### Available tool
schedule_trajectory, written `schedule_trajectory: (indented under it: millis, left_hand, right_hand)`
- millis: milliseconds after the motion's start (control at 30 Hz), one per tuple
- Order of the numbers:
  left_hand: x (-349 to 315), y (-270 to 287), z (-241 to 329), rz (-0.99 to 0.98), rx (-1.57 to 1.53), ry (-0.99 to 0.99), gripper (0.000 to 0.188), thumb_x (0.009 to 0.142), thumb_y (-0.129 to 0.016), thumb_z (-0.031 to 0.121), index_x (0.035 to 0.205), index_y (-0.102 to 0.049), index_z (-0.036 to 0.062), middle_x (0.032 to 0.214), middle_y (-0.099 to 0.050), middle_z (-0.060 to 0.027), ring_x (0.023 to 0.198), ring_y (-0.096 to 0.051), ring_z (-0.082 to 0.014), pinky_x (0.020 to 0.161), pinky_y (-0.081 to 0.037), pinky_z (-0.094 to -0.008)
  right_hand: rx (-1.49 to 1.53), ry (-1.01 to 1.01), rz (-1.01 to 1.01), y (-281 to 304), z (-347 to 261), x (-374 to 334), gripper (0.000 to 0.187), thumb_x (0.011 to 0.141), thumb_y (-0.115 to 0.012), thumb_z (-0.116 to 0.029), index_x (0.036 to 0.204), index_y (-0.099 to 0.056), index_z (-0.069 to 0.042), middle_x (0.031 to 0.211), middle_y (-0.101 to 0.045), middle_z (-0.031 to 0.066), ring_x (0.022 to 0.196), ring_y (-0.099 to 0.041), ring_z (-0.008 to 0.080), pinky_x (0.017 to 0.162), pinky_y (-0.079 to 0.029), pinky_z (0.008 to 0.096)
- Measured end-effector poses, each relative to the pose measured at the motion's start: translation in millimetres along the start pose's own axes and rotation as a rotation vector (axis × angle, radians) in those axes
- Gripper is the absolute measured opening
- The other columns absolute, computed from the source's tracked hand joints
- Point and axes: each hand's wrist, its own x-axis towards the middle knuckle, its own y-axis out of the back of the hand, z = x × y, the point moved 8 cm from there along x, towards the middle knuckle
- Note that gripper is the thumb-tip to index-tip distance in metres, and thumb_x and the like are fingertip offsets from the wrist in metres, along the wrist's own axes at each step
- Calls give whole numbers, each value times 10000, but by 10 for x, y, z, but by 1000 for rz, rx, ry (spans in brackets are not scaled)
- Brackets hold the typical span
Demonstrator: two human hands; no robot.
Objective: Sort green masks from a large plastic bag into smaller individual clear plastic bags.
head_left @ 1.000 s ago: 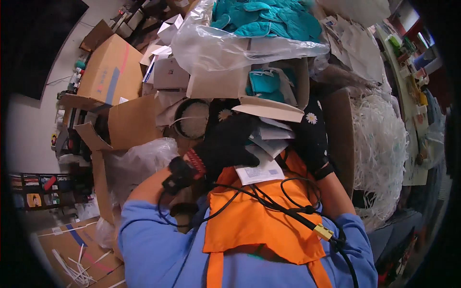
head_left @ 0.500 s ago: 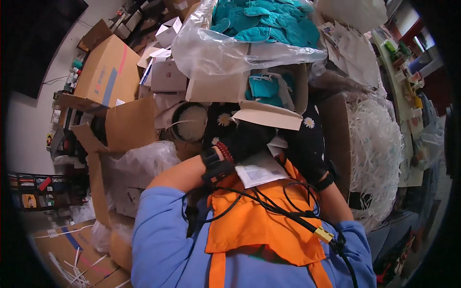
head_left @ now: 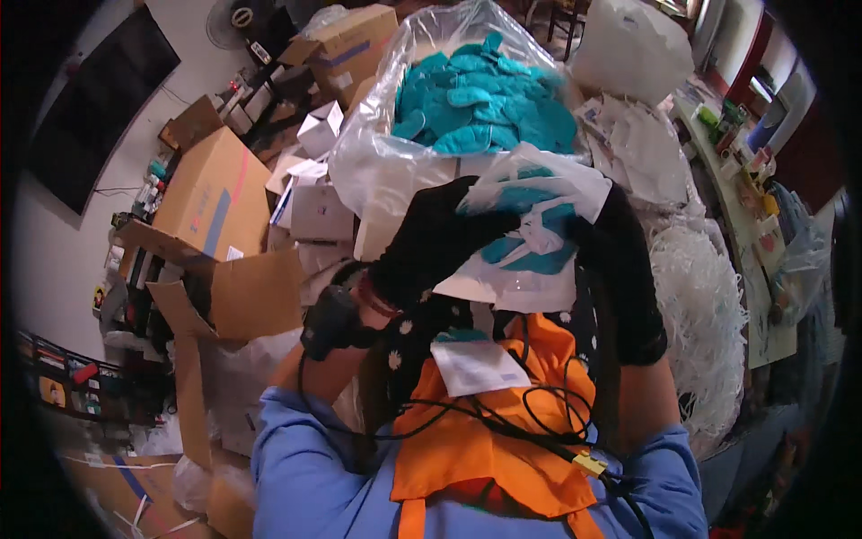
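Head view shows the gloved left hand (head_left: pixel 442 232) and right hand (head_left: pixel 620 256) both gripping a white packet (head_left: pixel 530 283) with teal pieces (head_left: pixel 548 256), beyond an orange apron (head_left: pixel 489 449).

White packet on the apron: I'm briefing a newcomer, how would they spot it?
Find the orange apron, bottom centre. On its upper part lies the flat packet, teal showing at its top edge. Unlike the larger bundle that left hand and right hand hold, it lies untouched.

Single head-worn fisheye, sits pretty close above orange apron (head_left: pixel 494 449), tilted down and looking out past it, super wide, edges bendy.
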Motion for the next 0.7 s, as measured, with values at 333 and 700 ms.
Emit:
schedule_trajectory:
  millis: [333, 700]
  left_hand:
    - [155, -244, -1318, 292, -367, 155, 621, 736, -820, 214, 1243, -513, 27, 1119, -610, -106, 1116, -542, -201, 934, -472, -346]
    - [160, -559, -1493, 365, 50, 76, 191, 945, -541, 173, 1081, -617, 62, 1031, -634, -142, 934, -626, -329, 789, -507, -393]
  right_hand:
    - [-227, -6, 41, 269, 1352, 431, 297, 948, -556, -128, 1222, -533, -16, 997, -636, 71, 873, -580, 136, 758, -496, 291]
    - [-734, 214, 28, 113, 1081, 338, 434, 835, -712, -186, 1205, -554, -23, 1012, -673, 164, 928, -661, 289, 792, -520, 373]
